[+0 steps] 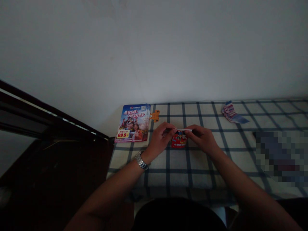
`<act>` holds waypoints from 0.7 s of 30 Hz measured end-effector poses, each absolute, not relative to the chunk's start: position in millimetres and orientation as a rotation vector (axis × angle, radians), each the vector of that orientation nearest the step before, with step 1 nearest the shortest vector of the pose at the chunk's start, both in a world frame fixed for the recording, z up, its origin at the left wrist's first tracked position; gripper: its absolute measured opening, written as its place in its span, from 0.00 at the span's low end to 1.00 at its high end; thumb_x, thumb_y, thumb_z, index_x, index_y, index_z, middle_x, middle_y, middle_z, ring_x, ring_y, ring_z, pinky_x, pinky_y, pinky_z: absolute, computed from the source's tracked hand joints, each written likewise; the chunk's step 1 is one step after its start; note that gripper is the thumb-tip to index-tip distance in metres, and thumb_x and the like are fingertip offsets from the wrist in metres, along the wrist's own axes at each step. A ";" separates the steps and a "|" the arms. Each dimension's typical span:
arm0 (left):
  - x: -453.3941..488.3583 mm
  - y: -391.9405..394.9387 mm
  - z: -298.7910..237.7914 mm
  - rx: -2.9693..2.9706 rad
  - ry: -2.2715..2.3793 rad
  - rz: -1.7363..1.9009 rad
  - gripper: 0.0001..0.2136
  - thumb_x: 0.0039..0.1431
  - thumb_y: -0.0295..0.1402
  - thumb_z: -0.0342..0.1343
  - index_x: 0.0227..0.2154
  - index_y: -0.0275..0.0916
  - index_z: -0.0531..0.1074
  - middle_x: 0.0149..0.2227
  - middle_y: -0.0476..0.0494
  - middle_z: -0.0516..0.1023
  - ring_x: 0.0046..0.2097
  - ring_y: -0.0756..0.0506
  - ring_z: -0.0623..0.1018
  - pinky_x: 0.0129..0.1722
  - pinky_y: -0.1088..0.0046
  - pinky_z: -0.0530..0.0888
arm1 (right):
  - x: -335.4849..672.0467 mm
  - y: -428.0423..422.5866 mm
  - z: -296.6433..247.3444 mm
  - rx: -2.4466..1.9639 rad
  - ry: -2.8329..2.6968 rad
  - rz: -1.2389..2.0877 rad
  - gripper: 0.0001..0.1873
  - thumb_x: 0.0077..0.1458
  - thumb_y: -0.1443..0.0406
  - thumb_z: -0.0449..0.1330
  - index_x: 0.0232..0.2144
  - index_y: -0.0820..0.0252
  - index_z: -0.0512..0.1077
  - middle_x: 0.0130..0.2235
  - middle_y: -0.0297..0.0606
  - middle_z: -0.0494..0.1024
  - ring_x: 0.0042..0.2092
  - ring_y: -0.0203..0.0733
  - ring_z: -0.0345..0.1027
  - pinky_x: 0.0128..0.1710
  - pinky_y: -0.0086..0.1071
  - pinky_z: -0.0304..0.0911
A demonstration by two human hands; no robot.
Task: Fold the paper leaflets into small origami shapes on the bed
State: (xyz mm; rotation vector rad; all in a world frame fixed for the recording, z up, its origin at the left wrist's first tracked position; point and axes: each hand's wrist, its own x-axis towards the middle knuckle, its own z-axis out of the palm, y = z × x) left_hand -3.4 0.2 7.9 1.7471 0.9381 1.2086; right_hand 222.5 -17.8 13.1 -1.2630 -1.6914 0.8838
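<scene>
Between my two hands is a small red printed paper (179, 140) with a white folded edge along its top. My left hand (161, 136), with a metal watch on its wrist, pinches the paper's left end. Fingers of my right hand (201, 137) are closed on the other end. The paper is held just over a checked cloth (178, 175). A stack of printed leaflets (133, 123) lies left of my left hand, its top sheet blue and pink. An orange bear-shaped piece (155, 115) sits beside the stack, partly under it.
A folded blue and pink paper (232, 113) lies on the cloth at the far right. Nearer, a dark object (276, 157) is blurred out by pixels. A pale wall (168, 51) rises behind the cloth, and dark wooden furniture (48, 112) stands at the left.
</scene>
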 end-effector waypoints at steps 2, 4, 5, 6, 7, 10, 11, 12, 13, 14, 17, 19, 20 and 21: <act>-3.3 -0.3 8.7 1.757 0.937 1.209 0.08 0.70 0.40 0.59 0.39 0.41 0.75 0.38 0.48 0.78 0.39 0.49 0.79 0.39 0.75 0.76 | 222.5 -17.6 13.9 -1.276 -1.689 0.858 0.18 0.63 0.50 0.64 0.40 0.57 0.82 0.27 0.36 0.80 0.27 0.39 0.71 0.26 0.30 0.62; -3.2 -0.4 8.4 1.766 0.938 1.206 0.08 0.70 0.40 0.59 0.39 0.41 0.75 0.38 0.48 0.78 0.39 0.49 0.79 0.39 0.75 0.76 | 222.2 -17.4 14.6 -1.287 -1.675 0.841 0.18 0.62 0.50 0.64 0.39 0.58 0.82 0.26 0.36 0.80 0.27 0.39 0.71 0.25 0.30 0.62; -3.1 -0.3 7.9 1.767 0.940 1.205 0.08 0.70 0.40 0.59 0.40 0.41 0.75 0.38 0.48 0.78 0.39 0.49 0.79 0.39 0.75 0.76 | 221.9 -17.4 14.9 -1.293 -1.664 0.840 0.18 0.62 0.50 0.64 0.39 0.58 0.82 0.26 0.36 0.80 0.27 0.39 0.71 0.25 0.30 0.62; -3.1 -0.1 7.2 1.764 0.943 1.206 0.08 0.70 0.40 0.59 0.40 0.41 0.76 0.38 0.48 0.78 0.39 0.49 0.79 0.39 0.74 0.76 | 221.6 -17.4 15.3 -1.297 -1.656 0.849 0.19 0.61 0.50 0.64 0.39 0.58 0.82 0.26 0.36 0.80 0.26 0.39 0.71 0.25 0.30 0.62; -3.0 0.1 6.5 1.760 0.949 1.208 0.08 0.70 0.40 0.59 0.39 0.41 0.76 0.38 0.48 0.78 0.39 0.49 0.79 0.39 0.74 0.76 | 221.3 -17.5 15.7 -1.298 -1.648 0.868 0.19 0.61 0.49 0.65 0.39 0.59 0.83 0.26 0.36 0.80 0.26 0.39 0.71 0.24 0.30 0.62; -2.7 0.7 5.1 1.741 0.962 1.228 0.09 0.70 0.41 0.59 0.39 0.41 0.76 0.38 0.48 0.79 0.39 0.49 0.79 0.40 0.74 0.76 | 221.1 -17.8 17.0 -1.268 -1.623 0.948 0.20 0.61 0.48 0.65 0.40 0.58 0.83 0.29 0.38 0.82 0.28 0.40 0.74 0.27 0.31 0.67; -2.7 0.9 5.0 1.736 0.966 1.237 0.09 0.70 0.41 0.59 0.39 0.41 0.76 0.38 0.48 0.79 0.39 0.49 0.79 0.40 0.74 0.76 | 221.2 -17.9 17.3 -1.246 -1.612 0.969 0.20 0.61 0.48 0.65 0.41 0.57 0.83 0.32 0.39 0.84 0.31 0.42 0.76 0.30 0.31 0.69; -2.7 1.0 5.2 1.730 0.972 1.244 0.09 0.70 0.41 0.59 0.39 0.41 0.76 0.38 0.48 0.79 0.39 0.49 0.79 0.39 0.74 0.77 | 221.4 -18.1 17.5 -1.224 -1.599 0.982 0.19 0.61 0.48 0.65 0.41 0.56 0.83 0.34 0.39 0.85 0.34 0.43 0.78 0.33 0.33 0.72; -2.8 1.2 5.4 1.723 0.980 1.248 0.09 0.70 0.41 0.59 0.39 0.41 0.76 0.38 0.48 0.79 0.39 0.49 0.79 0.39 0.74 0.77 | 221.7 -18.2 17.7 -1.206 -1.586 0.990 0.19 0.62 0.48 0.65 0.42 0.55 0.83 0.37 0.40 0.86 0.36 0.44 0.79 0.36 0.34 0.74; -2.9 1.4 5.7 1.714 0.990 1.249 0.09 0.70 0.42 0.59 0.39 0.41 0.76 0.37 0.48 0.79 0.38 0.49 0.79 0.39 0.74 0.77 | 221.8 -18.4 17.9 -1.195 -1.576 0.993 0.19 0.62 0.49 0.64 0.42 0.55 0.84 0.38 0.40 0.86 0.38 0.45 0.80 0.38 0.34 0.75; -3.3 2.1 6.4 1.695 1.002 1.248 0.10 0.69 0.43 0.59 0.39 0.41 0.76 0.37 0.48 0.79 0.38 0.48 0.79 0.39 0.73 0.76 | 222.0 -19.1 18.1 -1.204 -1.547 0.977 0.19 0.62 0.48 0.64 0.42 0.54 0.84 0.39 0.39 0.87 0.39 0.46 0.81 0.38 0.35 0.76; -3.6 2.3 6.6 1.688 0.991 1.250 0.10 0.69 0.42 0.59 0.38 0.41 0.76 0.37 0.48 0.79 0.39 0.48 0.79 0.39 0.73 0.76 | 222.1 -19.4 18.0 -1.219 -1.540 0.959 0.18 0.62 0.48 0.64 0.42 0.54 0.84 0.39 0.39 0.87 0.39 0.46 0.81 0.38 0.35 0.76; -3.8 2.3 6.7 1.685 0.985 1.252 0.10 0.69 0.42 0.60 0.38 0.41 0.76 0.37 0.48 0.79 0.39 0.48 0.79 0.39 0.73 0.76 | 222.3 -19.4 17.7 -1.225 -1.541 0.952 0.18 0.62 0.48 0.65 0.41 0.54 0.85 0.38 0.39 0.87 0.39 0.46 0.81 0.38 0.35 0.76; -3.9 2.2 6.9 1.682 0.980 1.252 0.10 0.69 0.42 0.60 0.38 0.41 0.76 0.37 0.48 0.79 0.38 0.48 0.79 0.39 0.73 0.76 | 222.8 -19.3 17.3 -1.230 -1.542 0.946 0.18 0.62 0.49 0.65 0.41 0.54 0.85 0.38 0.39 0.87 0.38 0.46 0.81 0.38 0.35 0.76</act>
